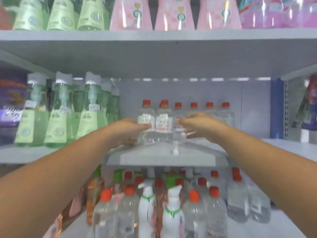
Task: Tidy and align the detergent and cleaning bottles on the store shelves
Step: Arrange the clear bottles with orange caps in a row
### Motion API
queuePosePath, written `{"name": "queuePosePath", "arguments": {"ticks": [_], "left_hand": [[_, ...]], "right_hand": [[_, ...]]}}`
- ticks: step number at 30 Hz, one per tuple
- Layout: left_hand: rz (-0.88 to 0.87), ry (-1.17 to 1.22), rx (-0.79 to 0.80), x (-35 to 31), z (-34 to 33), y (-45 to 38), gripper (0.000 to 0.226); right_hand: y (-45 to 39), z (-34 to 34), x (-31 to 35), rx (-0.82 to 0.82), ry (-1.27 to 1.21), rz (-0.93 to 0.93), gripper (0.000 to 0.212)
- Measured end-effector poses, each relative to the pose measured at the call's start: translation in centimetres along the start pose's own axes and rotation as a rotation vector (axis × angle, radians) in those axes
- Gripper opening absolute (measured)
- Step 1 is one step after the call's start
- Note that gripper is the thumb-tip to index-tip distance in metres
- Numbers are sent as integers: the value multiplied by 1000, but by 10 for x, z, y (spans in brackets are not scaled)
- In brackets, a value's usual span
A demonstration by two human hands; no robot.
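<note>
- Two hands are reaching into the middle shelf [164, 158] from the head camera's view, both arms stretched forward over the lower rows.
- Left hand [127, 130] is wrapped around the leftmost clear bottle [146, 121] with the orange cap: thumb lies across the front of its white label, fingers curl round the near side low down. That's a grasp, plainly.
- Right hand [197, 125] sits at the third clear bottle [178, 117] in the row, thumb tip pointing left at its label, fingers curled loosely beneath. Motion blur here; I cannot tell whether it truly grips that bottle or only touches it.
- Between the two hands stands the second clear bottle [164, 120], upright, label facing out, just beside the one in the left hand.
- More orange-capped clear bottles [225, 114] run off to the right in a line near the back panel, upright.
- Small white clip [175, 148] stands on the shelf surface in front of the bottles, near the front edge.
- Left side of the same shelf: tall green bottles [59, 109] with grey pump tops, packed several deep.
- Top shelf: green bottles again at left, pink refill pouches [173, 14] to the right of them.
- Bottom shelf: clear orange-capped bottles crowd the rows, with two white pump bottles [146, 206] standing among them at the front.
</note>
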State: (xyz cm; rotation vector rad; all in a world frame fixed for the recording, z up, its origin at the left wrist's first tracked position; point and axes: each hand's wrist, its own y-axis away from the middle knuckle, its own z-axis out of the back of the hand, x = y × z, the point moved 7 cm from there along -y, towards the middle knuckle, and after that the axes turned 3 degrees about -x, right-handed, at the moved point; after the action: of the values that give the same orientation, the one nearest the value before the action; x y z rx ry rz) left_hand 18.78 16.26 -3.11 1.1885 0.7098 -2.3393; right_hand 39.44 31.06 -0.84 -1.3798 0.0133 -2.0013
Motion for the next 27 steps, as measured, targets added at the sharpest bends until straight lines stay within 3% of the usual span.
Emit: {"name": "queuePosePath", "arguments": {"ticks": [5, 10, 19, 27], "left_hand": [[-179, -92, -249, -18, -1, 97, 74], [-218, 178, -423, 10, -23, 185, 49], [53, 170, -497, 155, -71, 208, 58], [159, 168, -555, 241, -60, 174, 61]], "right_hand": [[84, 15, -3, -73, -53, 114, 66], [176, 12, -21, -207, -214, 307, 44], [210, -41, -159, -183, -69, -29, 50], [198, -83, -221, -178, 82, -173, 81]]}}
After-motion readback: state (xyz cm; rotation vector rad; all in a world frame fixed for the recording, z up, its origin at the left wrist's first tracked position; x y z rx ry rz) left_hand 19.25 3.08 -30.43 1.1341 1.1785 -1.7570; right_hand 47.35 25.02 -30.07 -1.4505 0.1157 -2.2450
